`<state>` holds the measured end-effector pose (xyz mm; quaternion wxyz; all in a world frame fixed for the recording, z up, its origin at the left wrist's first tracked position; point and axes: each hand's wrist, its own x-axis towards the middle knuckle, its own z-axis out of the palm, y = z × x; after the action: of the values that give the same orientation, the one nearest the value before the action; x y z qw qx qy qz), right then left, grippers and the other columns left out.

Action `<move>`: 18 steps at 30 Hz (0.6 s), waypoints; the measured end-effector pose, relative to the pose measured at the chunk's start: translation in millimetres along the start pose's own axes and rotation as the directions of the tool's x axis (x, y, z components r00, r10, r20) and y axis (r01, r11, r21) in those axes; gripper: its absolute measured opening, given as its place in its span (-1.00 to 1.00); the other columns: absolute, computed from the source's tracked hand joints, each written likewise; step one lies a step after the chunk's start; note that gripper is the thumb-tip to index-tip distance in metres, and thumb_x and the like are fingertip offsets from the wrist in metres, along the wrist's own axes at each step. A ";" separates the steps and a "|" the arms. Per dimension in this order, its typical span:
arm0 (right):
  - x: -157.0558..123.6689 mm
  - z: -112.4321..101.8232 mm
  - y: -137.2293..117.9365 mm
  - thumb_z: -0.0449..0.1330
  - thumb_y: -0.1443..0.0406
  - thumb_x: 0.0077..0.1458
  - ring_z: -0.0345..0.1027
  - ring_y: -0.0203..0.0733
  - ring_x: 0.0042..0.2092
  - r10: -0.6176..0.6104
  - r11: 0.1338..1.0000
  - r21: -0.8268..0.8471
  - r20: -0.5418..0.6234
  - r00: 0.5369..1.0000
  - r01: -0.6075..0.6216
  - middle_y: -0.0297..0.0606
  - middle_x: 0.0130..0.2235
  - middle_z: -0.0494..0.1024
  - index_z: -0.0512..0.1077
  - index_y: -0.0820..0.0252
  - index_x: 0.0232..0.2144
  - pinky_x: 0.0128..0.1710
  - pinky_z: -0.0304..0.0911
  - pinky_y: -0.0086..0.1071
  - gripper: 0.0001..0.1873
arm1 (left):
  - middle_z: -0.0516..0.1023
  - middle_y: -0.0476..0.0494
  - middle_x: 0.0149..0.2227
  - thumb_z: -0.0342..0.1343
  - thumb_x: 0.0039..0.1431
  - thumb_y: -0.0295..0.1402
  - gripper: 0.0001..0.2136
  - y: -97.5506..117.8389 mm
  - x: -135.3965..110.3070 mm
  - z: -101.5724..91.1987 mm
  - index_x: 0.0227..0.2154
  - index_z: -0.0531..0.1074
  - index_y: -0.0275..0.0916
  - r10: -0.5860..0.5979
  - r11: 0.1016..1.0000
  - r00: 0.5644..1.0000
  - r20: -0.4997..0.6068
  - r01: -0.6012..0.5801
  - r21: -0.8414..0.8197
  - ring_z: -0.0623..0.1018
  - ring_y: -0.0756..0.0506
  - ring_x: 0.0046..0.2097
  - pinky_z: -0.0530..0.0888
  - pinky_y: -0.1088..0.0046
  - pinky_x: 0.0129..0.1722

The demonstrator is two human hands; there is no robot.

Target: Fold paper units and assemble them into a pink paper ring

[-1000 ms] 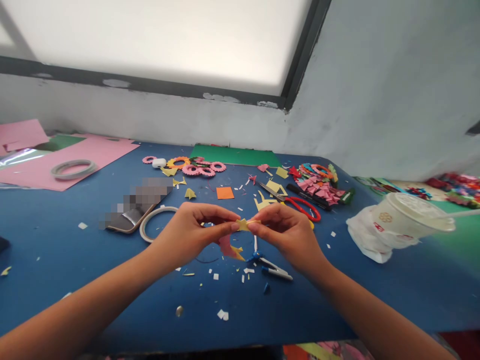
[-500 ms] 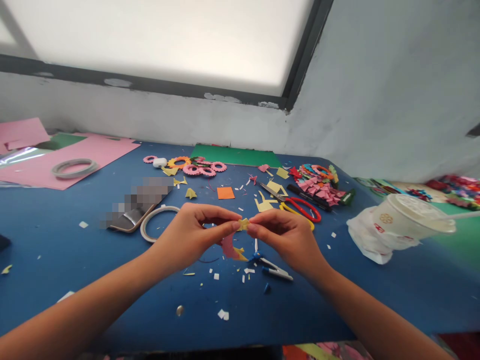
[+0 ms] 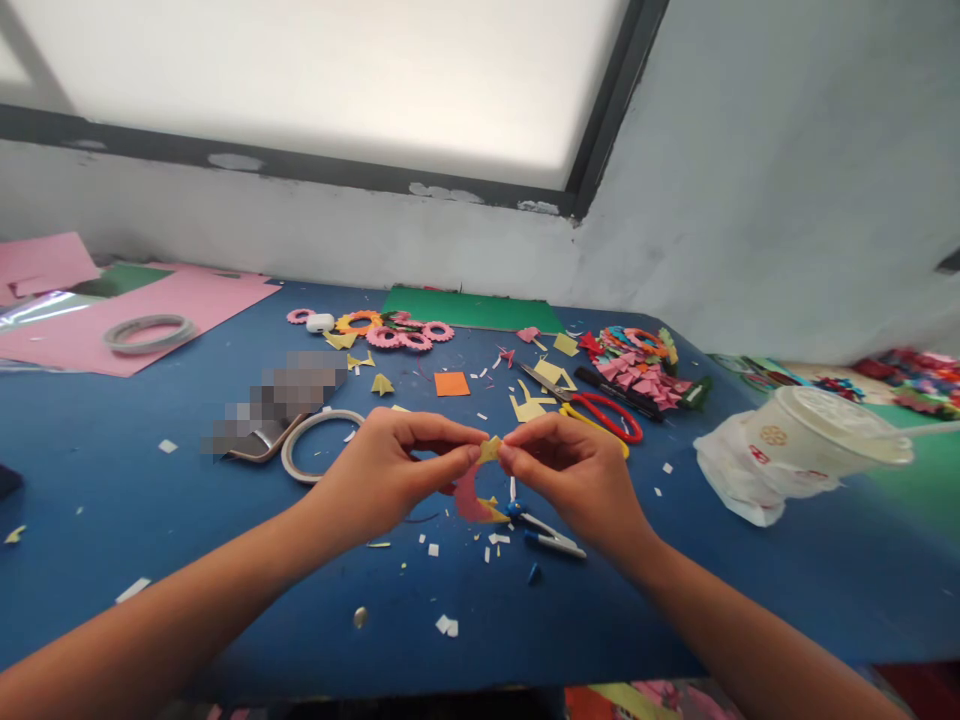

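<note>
Between my two hands is a small folded piece of yellow paper (image 3: pixel 490 449), pinched at its edges by thumbs and forefingers. My left hand (image 3: pixel 401 465) is closed on its left side, and my right hand (image 3: pixel 574 470) is closed on its right side. Just below hangs or lies a curved pink paper piece (image 3: pixel 469 497) with yellow points at its lower end; whether it is joined to the yellow paper I cannot tell. Behind the hands lie an orange paper square (image 3: pixel 451 384) and red-and-yellow-handled scissors (image 3: pixel 600 412). A white-and-blue compass-like tool (image 3: pixel 553 540) rests near my right hand.
A roll of tape (image 3: pixel 294 462) and a phone (image 3: pixel 259 440) lie left of my hands. On the right stands a lidded cup (image 3: pixel 821 440) in a white bag. Cut paper rings (image 3: pixel 386 338) and a colourful paper pile (image 3: pixel 641 370) sit farther back. White scraps (image 3: pixel 447 625) litter the blue table.
My fingers still pinch the yellow paper, which has turned slightly and shows more of its face. The curved pink piece has shifted a little to the right.
</note>
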<state>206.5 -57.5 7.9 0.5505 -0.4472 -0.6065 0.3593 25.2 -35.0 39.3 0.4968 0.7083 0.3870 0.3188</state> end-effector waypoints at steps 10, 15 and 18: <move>-0.9 1.8 -4.4 0.27 0.28 -0.13 0.39 -0.31 -0.51 0.042 0.999 -0.013 0.000 0.999 -0.042 -0.34 -0.54 0.51 0.43 0.18 -0.54 -0.53 0.33 -0.45 -0.90 | 0.56 -0.05 -0.44 0.16 0.03 -0.30 -0.84 -0.3 -0.5 4.5 -0.35 0.55 -0.24 0.057 0.997 0.995 -0.085 -0.052 0.058 0.52 -0.03 -0.38 0.47 0.56 -0.44; -0.6 1.0 -3.1 0.28 0.27 -0.13 0.38 -0.30 -0.48 0.039 0.999 0.018 0.049 0.998 -0.040 -0.32 -0.51 0.52 0.43 0.17 -0.52 -0.51 0.32 -0.44 -0.89 | 0.57 -0.05 -0.45 0.17 0.01 -0.32 -0.85 -1.2 -2.5 6.2 -0.36 0.55 -0.25 0.048 0.996 0.992 -0.119 -0.039 0.080 0.53 -0.04 -0.38 0.44 0.57 -0.45; -0.9 1.7 -3.7 0.29 0.30 -0.14 0.38 -0.30 -0.46 0.035 0.998 0.051 0.049 0.998 -0.037 -0.32 -0.49 0.52 0.42 0.17 -0.53 -0.49 0.33 -0.44 -0.90 | 0.58 -0.04 -0.43 0.18 0.00 -0.32 -0.86 -1.3 -3.3 7.3 -0.37 0.55 -0.23 0.049 0.997 0.992 -0.120 -0.041 0.067 0.53 -0.03 -0.39 0.45 0.59 -0.47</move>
<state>204.2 -59.5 10.8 0.5407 -0.4348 -0.6018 0.3956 29.3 -41.0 35.6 0.4420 0.7117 0.4105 0.3601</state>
